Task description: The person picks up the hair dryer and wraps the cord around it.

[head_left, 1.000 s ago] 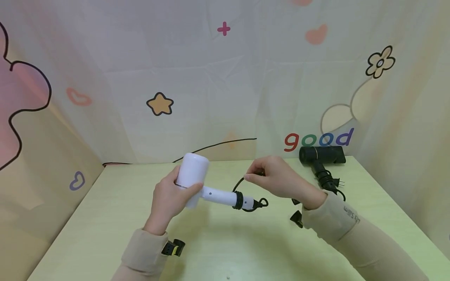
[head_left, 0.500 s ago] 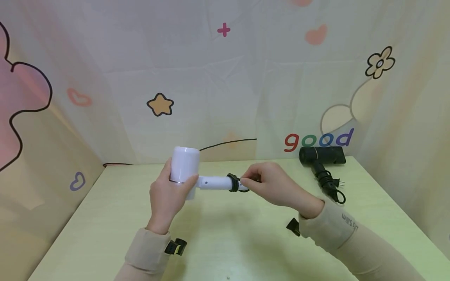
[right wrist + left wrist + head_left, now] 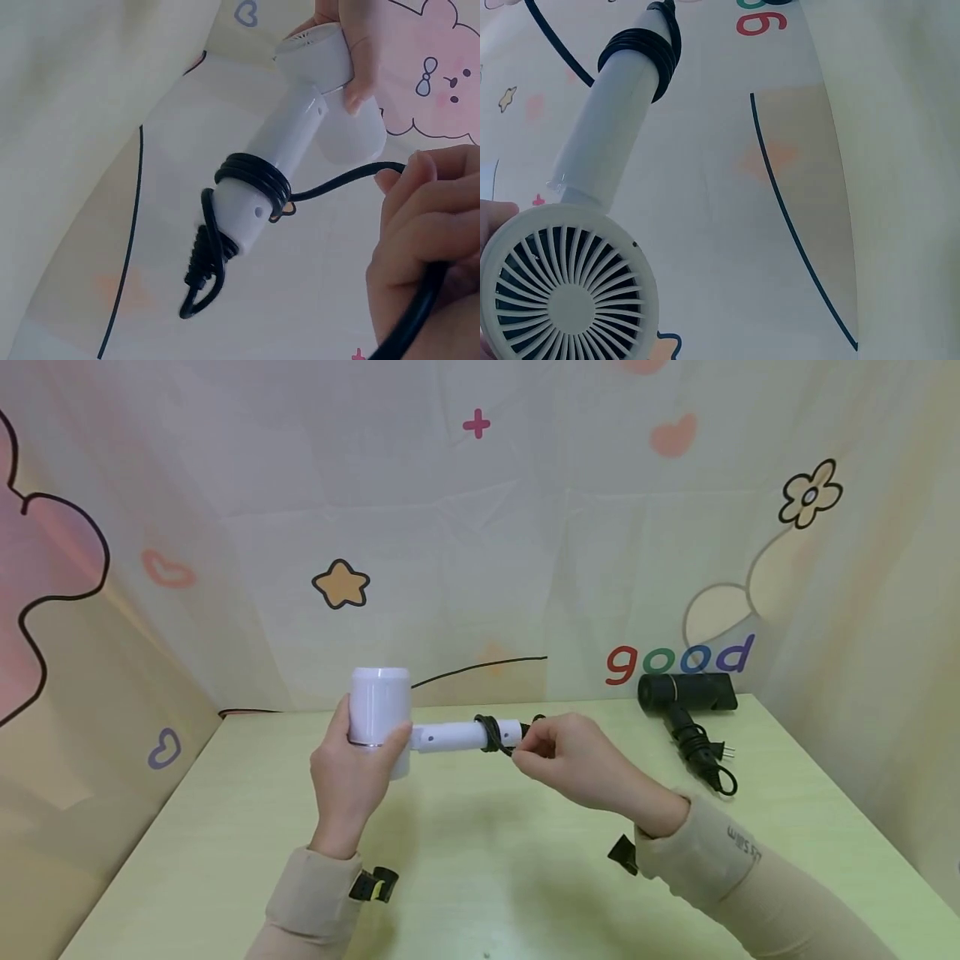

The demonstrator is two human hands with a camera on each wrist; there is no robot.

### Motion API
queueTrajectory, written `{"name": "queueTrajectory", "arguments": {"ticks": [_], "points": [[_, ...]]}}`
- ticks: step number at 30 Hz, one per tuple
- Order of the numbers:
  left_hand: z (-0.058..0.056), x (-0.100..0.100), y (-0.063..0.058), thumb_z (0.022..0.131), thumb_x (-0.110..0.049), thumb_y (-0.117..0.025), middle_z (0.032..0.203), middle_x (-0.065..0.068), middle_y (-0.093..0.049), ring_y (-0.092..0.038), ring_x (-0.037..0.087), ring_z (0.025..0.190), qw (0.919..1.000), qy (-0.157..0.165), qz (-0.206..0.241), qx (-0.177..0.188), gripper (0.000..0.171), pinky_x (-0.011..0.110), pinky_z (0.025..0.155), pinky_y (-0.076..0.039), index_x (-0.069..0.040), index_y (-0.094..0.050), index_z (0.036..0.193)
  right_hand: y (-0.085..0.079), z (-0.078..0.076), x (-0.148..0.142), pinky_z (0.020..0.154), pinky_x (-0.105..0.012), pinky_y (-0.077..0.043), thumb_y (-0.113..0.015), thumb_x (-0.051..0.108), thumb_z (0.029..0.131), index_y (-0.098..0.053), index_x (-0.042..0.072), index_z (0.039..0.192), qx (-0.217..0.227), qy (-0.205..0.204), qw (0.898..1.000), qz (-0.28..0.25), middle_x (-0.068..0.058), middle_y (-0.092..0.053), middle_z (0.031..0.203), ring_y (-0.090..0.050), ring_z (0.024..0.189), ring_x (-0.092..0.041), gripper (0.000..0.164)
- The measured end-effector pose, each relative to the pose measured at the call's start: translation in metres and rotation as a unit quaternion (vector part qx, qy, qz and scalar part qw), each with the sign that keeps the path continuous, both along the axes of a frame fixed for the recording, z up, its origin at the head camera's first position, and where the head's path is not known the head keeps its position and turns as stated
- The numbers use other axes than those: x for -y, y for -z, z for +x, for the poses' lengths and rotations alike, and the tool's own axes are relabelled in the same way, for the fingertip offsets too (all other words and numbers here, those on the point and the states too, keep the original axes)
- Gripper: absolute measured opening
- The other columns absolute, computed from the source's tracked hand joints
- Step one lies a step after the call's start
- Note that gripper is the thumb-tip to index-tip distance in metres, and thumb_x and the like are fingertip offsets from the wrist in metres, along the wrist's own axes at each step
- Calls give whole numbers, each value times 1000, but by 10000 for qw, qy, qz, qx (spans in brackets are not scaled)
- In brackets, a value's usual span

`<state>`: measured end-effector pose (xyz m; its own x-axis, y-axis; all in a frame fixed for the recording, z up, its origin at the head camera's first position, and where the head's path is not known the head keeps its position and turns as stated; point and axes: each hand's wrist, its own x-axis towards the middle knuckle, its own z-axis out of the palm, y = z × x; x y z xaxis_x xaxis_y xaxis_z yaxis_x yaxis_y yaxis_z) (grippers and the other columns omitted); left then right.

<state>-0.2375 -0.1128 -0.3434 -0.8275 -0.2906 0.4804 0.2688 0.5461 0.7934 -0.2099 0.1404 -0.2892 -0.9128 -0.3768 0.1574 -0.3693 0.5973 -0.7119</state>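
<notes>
A white hair dryer (image 3: 381, 706) is held up over the table, its handle (image 3: 453, 737) pointing right. My left hand (image 3: 348, 777) grips the dryer's barrel, thumb in front. In the left wrist view the slatted round grille (image 3: 571, 307) faces the camera. A black cord (image 3: 251, 180) is wound in several turns round the lower handle, with a small loop by its ribbed sleeve (image 3: 201, 259). My right hand (image 3: 577, 768) pinches the cord beside the handle's end; in the right wrist view a stretch of cord (image 3: 345, 180) runs from the coils into those fingers (image 3: 420, 217).
A black hair dryer (image 3: 690, 692) lies at the table's back right corner, its cord (image 3: 697, 747) wound on the handle and its plug (image 3: 723, 750) sticking out. A patterned curtain (image 3: 480, 552) stands behind the pale table (image 3: 480, 877).
The white hair dryer has moved left and slightly up in my left hand, its handle turning from sloping down to nearly level. My right hand has carried the cord round the handle's end.
</notes>
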Motion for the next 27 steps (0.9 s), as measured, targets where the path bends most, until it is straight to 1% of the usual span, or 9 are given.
{"name": "queueTrajectory", "arguments": {"ticks": [4, 6, 9, 18, 23, 27], "points": [[-1, 0, 0, 77, -28, -76, 103, 16, -66, -65, 31, 83, 9996, -96, 272, -29, 61, 47, 68, -55, -10, -51, 129, 5, 4, 0, 46, -24, -39, -57, 10, 85, -68, 9, 79, 190, -75, 9997, -161, 2, -52, 61, -42, 48, -11, 12], [-2, 0, 1, 77, -27, -76, 104, 15, -66, -65, 31, 84, 9991, -124, 407, -30, 61, 47, 69, -55, -10, -51, 130, 8, 6, 0, 46, -26, -43, -56, 9, 86, -66, 8, 79, 309, -123, 9992, -242, 1, -52, 62, -45, 47, -11, 12], [-2, 1, 1, 77, -27, -76, 104, 16, -66, -65, 31, 85, 9985, -156, 525, -51, 61, 47, 69, -55, -10, -50, 130, 12, 9, 0, 48, -28, -46, -56, 10, 87, -64, 7, 78, 397, -164, 9986, -299, 0, -54, 64, -47, 47, -12, 12], [-4, 1, 0, 78, -28, -75, 107, 17, -65, -64, 31, 88, 9972, -241, 705, -80, 65, 48, 71, -55, -7, -49, 133, 18, 18, 0, 48, -28, -47, -56, 12, 90, -66, 7, 83, 485, -206, 9980, -342, -1, -58, 67, -50, 48, -13, 13], [-5, 3, -1, 78, -29, -76, 109, 18, -64, -64, 31, 90, 9963, -281, 794, -154, 66, 48, 72, -54, -5, -48, 132, 22, 20, 0, 48, -29, -47, -56, 13, 90, -66, 6, 85, 614, -234, 9972, -346, -2, -59, 68, -50, 48, -14, 13], [-6, 4, -1, 78, -30, -76, 109, 17, -64, -63, 30, 90, 9956, -306, 874, -116, 65, 48, 72, -54, -6, -49, 132, 28, 21, -1, 47, -29, -48, -57, 15, 91, -67, 6, 87, 758, -212, 9962, -364, -4, -60, 69, -50, 48, -14, 14]]}}
